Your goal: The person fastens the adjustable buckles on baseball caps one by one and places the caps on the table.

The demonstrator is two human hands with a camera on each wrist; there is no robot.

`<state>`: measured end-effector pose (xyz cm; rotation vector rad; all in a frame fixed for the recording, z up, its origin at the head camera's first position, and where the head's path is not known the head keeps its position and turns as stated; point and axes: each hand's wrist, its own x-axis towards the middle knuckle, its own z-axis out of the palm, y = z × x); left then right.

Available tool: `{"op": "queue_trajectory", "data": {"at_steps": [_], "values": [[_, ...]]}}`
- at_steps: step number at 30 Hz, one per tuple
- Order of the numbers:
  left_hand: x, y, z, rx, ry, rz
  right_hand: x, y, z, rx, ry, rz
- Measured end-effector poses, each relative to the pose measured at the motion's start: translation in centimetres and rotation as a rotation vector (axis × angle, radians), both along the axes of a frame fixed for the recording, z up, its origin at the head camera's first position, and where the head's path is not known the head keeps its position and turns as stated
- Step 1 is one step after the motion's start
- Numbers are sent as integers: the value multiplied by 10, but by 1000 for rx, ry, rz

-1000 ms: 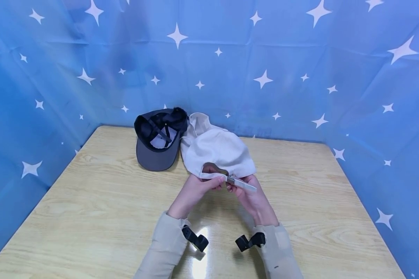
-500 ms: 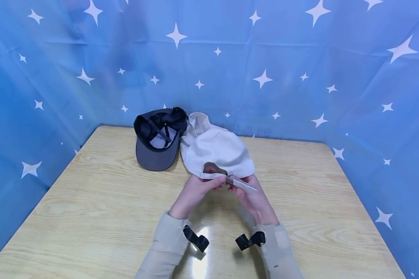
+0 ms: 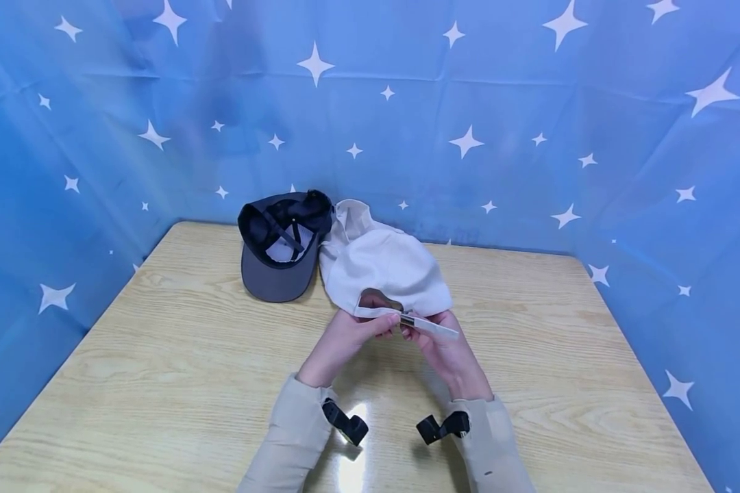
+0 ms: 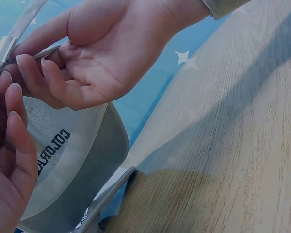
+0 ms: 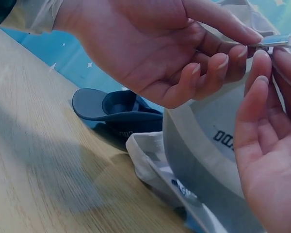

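Blue starry cloth (image 3: 345, 109) filled the upper frame behind a pale wooden table (image 3: 160, 370), where a dark cap (image 3: 277, 282) lay opening-up left of centre with a white cap (image 3: 391, 263) just right of it, mid-frame. Below the white cap's crown, the left hand (image 3: 348, 337) pinched its strap (image 3: 436, 329) beside a metal buckle (image 3: 407, 320), and the right hand (image 3: 449, 349) pinched the same strap close by, while beige sleeves (image 3: 292, 424) ran off the bottom edge.
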<state>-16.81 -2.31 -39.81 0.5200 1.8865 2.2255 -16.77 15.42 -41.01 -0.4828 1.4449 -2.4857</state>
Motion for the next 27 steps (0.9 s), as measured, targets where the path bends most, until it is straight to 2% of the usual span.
{"op": "queue_trajectory", "data": {"at_steps": [6,11,21,27], "values": [[-1,-3,1,-3,-16,-9,0,2,-2,-55,16,16],[-1,-6,2,39,-50,8,-1,3,-1,-129,17,34],[-2,-5,1,31,-65,10,0,2,2,-68,-42,21],[1,-4,7,33,-75,-2,2,2,4,-62,-44,14]]}}
